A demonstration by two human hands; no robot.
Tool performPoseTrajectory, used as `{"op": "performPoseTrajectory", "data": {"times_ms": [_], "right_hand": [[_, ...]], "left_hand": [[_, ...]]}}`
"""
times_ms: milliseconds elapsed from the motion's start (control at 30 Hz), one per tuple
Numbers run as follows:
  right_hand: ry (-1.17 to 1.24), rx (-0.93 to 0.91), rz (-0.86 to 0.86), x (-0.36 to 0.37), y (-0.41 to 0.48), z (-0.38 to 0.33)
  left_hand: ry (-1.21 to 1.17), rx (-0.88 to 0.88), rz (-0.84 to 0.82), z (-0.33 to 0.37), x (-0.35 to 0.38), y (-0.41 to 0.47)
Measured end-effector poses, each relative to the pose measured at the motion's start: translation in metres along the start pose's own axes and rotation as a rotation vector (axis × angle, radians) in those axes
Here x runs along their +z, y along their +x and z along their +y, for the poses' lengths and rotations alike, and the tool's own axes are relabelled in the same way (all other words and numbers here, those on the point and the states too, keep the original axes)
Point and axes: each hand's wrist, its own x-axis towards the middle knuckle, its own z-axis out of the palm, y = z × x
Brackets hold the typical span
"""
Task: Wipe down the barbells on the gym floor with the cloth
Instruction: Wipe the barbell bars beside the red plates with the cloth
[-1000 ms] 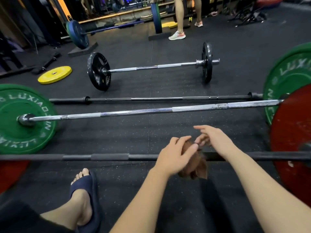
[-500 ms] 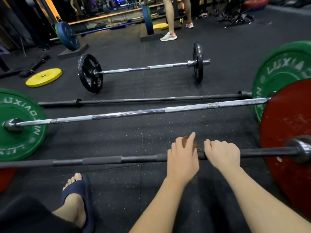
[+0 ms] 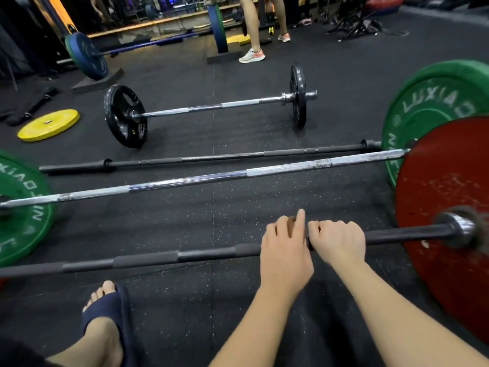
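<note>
Right now both hands sit side by side on the near bar (image 3: 148,260), a black bar running from 9 o'clock to 3 o'clock across the lower half of the view. The L hand (image 3: 285,250) lies over the bar w/ fingers curled down on it, index finger lifted straight. A sliver of brown cloth (image 3: 292,220) shows btwn those fingers, pressed onto the bar; the rest of it is hidden under the hand. The R hand (image 3: 338,242) is just beside, at the L hand's 3 o'clock, fingers wrapped round the bar in a closed grip; can't tell if it also touches the cloth.

At 3 o'clock the bar ends in a chrome collar against a red plate (image 3: 444,181). Behind it, toward 12, lies a chrome bar (image 3: 211,178) w/ a green plate (image 3: 434,102) at 2 o'clock and another at 9 o'clock. Just past that is a bare black bar (image 3: 211,157), then a short barbell (image 3: 219,105) w/ small black plates. A yellow plate (image 3: 49,125) lies flat at 10 o'clock. A blue-plated barbell (image 3: 87,55) stands at 11 o'clock on blocks. Another person's legs (image 3: 251,35) are at 12 o'clock. A foot (image 3: 105,313) in a navy slide rests on the speckled floor (image 3: 185,300) at 7 o'clock.
</note>
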Motion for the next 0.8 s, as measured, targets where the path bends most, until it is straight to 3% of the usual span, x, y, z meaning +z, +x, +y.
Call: {"op": "performPoseTrajectory", "data": {"times_ms": [100,233,433,667,800], "right_hand": [[-0.060,-0.068,0.016,-0.002,-0.005,0.003],[-0.152,-0.113,-0.023,-0.006,-0.011,0.002],[-0.189,-0.094,-0.023,-0.003,-0.010,-0.001],[-0.151,-0.041,0.016,-0.002,-0.008,0.000],[-0.177,-0.071,0.008,-0.003,-0.010,0.000]], "left_hand": [[0.066,0.107,-0.012,-0.014,0.002,0.003],[-0.204,-0.117,-0.028,-0.049,-0.014,0.004],[-0.195,-0.282,0.076,-0.060,-0.019,0.002],[-0.035,0.062,0.093,-0.022,0.001,-0.003],[0.012,0.120,0.141,-0.031,0.008,0.000]]}}
